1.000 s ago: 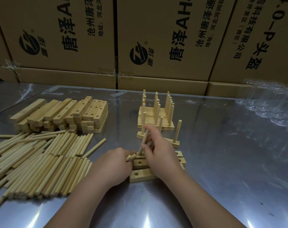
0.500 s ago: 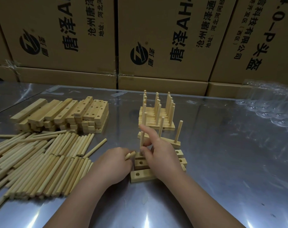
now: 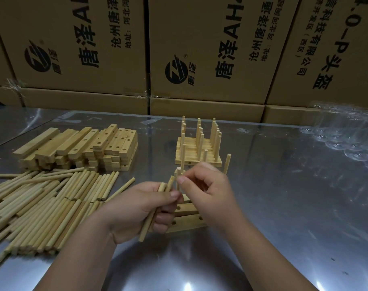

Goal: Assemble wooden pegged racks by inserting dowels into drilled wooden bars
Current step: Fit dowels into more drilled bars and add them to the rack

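Note:
My left hand (image 3: 141, 211) grips a few loose dowels (image 3: 146, 229), their tips pointing up toward my right hand. My right hand (image 3: 210, 190) is curled, its thumb and forefinger pinching the top of an upright dowel (image 3: 178, 171) that stands in the drilled bars (image 3: 187, 210) lying under both hands. Just behind them, mostly hidden, is a rack with one peg (image 3: 227, 162) showing. Further back is a stack of finished pegged racks (image 3: 197, 153).
A pile of loose dowels (image 3: 42, 206) lies at the left, with a stack of drilled bars (image 3: 80, 148) behind it. Printed cardboard boxes (image 3: 210, 49) wall off the back of the shiny table (image 3: 283, 206). Clear plastic packaging (image 3: 346, 135) sits at the far right.
My left hand has lifted off the table, raising its dowels toward my right hand. My right hand has slid up the upright dowel, which now stands in the bar.

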